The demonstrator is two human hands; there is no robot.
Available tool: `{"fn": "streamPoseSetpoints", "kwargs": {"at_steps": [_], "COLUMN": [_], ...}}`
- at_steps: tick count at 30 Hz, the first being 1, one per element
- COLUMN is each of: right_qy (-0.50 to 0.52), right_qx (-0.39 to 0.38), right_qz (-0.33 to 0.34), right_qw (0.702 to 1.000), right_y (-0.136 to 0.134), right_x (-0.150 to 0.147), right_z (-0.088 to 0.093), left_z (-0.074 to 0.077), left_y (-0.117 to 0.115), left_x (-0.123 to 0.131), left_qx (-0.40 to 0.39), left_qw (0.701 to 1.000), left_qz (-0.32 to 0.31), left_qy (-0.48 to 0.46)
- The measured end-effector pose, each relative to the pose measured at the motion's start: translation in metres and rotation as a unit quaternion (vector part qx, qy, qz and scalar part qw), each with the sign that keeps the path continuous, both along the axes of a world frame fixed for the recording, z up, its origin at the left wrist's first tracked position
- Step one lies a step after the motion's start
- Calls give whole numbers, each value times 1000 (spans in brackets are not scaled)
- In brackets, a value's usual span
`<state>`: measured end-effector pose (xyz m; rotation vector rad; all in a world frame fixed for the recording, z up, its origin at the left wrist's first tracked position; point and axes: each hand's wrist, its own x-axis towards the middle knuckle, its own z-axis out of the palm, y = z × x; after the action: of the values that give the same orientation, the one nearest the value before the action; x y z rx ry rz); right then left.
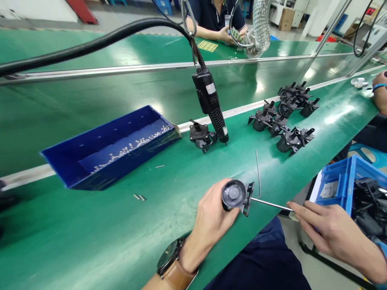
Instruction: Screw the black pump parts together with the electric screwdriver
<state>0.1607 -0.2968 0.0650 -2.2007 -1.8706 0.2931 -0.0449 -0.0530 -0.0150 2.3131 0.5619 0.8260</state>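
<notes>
My left hand [211,219] is wrapped round a small black plastic pump housing [235,196], its round face turned up toward me. My right hand [325,229] pinches the end of a thin bent metal rod [266,201] whose tip meets the housing's side bracket. Both hands hover over the near edge of the green bench [169,217]. A black electric screwdriver [210,106] hangs on a cable above another pump housing [200,136] standing on the bench.
A blue tray [60,157] of small silver screws lies at left, with loose screws [139,197] near it. Several finished black housings [284,117] cluster at right. A blue crate [344,181] of black parts sits by my right arm. Another person [216,18] works across the conveyor.
</notes>
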Motion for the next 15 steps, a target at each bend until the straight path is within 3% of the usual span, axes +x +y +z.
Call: {"fn": "streamPoseSetpoints", "kwargs": {"at_steps": [3,5,7,10,15], "right_qy": [90,173,256,397,492], "right_qx": [-6,0,34,78,95], "right_qz": [-17,-72,-139,-194,-177], "right_qw": [996,982,956,894,847], "right_y": [-6,-8,-1,22,43], "right_x": [12,7,-10,-45,-69], "right_z": [-15,-30,-47,-66,-67], "left_z": [-3,-4,-5,-8,-13], "left_y": [-2,-3,-4,-4,-1], "left_x": [1,2,2,1,-2], "left_qx": [-23,-41,-55,-59,-110], "left_qw": [999,998,997,996,991], "left_qz": [37,49,53,54,63], "left_qy": [-13,-25,-32,-38,-38]}}
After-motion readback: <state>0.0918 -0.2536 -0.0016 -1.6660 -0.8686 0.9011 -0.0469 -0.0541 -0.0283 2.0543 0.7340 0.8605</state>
